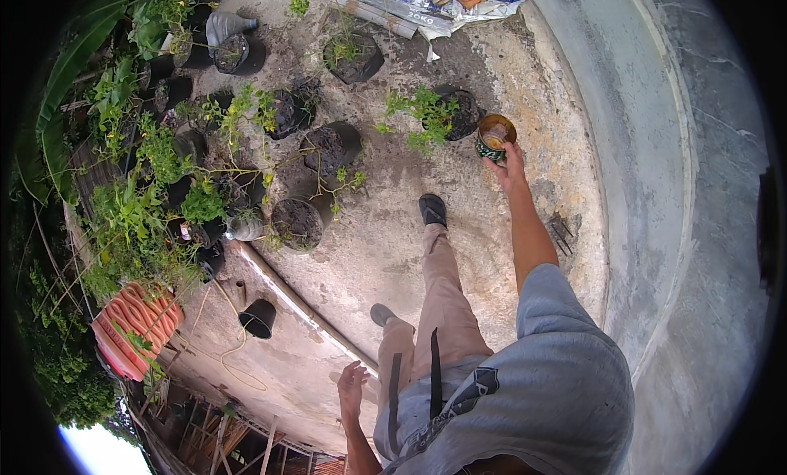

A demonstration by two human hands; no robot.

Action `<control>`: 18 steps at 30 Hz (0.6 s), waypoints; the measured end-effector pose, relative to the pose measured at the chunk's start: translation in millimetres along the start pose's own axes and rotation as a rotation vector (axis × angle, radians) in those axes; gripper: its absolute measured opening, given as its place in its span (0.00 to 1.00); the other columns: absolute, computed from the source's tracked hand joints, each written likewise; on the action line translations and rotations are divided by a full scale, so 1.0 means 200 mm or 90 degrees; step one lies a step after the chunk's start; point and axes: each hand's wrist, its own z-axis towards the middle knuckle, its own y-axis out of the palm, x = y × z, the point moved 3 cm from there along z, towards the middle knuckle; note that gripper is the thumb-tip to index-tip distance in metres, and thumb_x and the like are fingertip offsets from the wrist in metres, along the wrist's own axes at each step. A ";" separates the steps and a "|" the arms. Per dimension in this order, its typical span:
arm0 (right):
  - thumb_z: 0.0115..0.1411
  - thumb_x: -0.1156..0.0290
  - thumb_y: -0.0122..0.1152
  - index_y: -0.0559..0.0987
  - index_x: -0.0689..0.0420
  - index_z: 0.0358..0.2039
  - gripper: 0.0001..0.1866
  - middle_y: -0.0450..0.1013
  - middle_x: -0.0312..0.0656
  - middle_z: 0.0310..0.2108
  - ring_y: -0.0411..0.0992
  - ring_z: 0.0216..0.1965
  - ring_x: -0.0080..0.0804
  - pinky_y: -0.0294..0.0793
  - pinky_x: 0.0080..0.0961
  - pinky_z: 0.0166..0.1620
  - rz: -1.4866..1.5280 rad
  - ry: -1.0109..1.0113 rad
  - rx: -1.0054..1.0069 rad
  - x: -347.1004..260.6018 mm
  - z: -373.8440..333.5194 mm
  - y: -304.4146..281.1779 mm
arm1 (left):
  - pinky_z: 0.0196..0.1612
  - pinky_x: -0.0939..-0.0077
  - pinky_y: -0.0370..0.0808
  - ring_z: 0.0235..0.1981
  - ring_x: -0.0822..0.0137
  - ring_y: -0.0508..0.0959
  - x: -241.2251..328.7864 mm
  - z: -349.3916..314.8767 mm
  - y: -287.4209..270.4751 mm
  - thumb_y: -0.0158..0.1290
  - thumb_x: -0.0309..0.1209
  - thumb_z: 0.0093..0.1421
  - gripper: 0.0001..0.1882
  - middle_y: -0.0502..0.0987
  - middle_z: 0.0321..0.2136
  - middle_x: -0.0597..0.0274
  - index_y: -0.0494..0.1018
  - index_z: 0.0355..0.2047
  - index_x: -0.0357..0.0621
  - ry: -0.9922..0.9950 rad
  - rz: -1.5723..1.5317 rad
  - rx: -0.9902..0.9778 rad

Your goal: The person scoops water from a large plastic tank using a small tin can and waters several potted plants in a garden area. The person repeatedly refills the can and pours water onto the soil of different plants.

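Note:
My right hand [511,165] is closed on the side of a tin can [484,151] with a dark green patterned outside and a brownish-gold inside. Something pale shows within the can, too small to make out. Right beside it on the left is a black pot [467,118] of dark soil, with a leafy green plant [420,118] leaning out to the left. My left hand [352,383] hangs by my left leg with its fingers apart, holding nothing.
Several potted plants crowd the left, among them a soil-filled pot [297,224]. A black bucket [257,318] stands near a pale hose [223,364]. Beyond my right forearm lies a dark pronged tool [561,233]. Sacks [459,16] lie at the far edge; a grey wall [639,147] curves along the right.

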 end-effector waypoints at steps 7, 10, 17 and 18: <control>0.60 0.69 0.58 0.54 0.44 0.66 0.36 0.54 0.48 0.62 0.65 0.56 0.43 0.74 0.48 0.54 -0.085 0.036 -0.163 -0.13 -0.71 0.29 | 0.51 0.69 0.74 0.43 0.66 0.79 0.47 0.15 0.22 0.54 0.47 0.65 0.30 0.79 0.45 0.54 0.69 0.59 0.37 0.138 0.004 -0.117; 0.61 0.66 0.60 0.54 0.42 0.66 0.36 0.59 0.47 0.60 0.66 0.53 0.40 0.70 0.46 0.55 -0.223 0.031 -0.243 -0.17 -1.10 0.51 | 0.54 0.68 0.73 0.49 0.66 0.76 0.79 0.13 0.31 0.54 0.47 0.65 0.31 0.75 0.50 0.52 0.67 0.60 0.37 0.235 -0.082 -0.141; 0.58 0.58 0.65 0.53 0.47 0.68 0.42 0.63 0.43 0.57 0.69 0.45 0.34 0.72 0.40 0.53 -0.434 0.058 -0.482 -0.09 -1.96 1.11 | 0.62 0.59 0.63 0.62 0.55 0.62 1.30 0.17 0.23 0.51 0.58 0.63 0.44 0.55 0.64 0.53 0.46 0.71 0.56 0.317 -0.471 -0.255; 0.58 0.58 0.65 0.53 0.48 0.68 0.42 0.63 0.43 0.56 0.70 0.44 0.33 0.72 0.39 0.53 -0.454 0.066 -0.502 -0.08 -2.07 1.18 | 0.62 0.58 0.62 0.61 0.54 0.62 1.33 0.16 0.16 0.51 0.59 0.63 0.44 0.55 0.64 0.53 0.45 0.71 0.58 0.342 -0.511 -0.280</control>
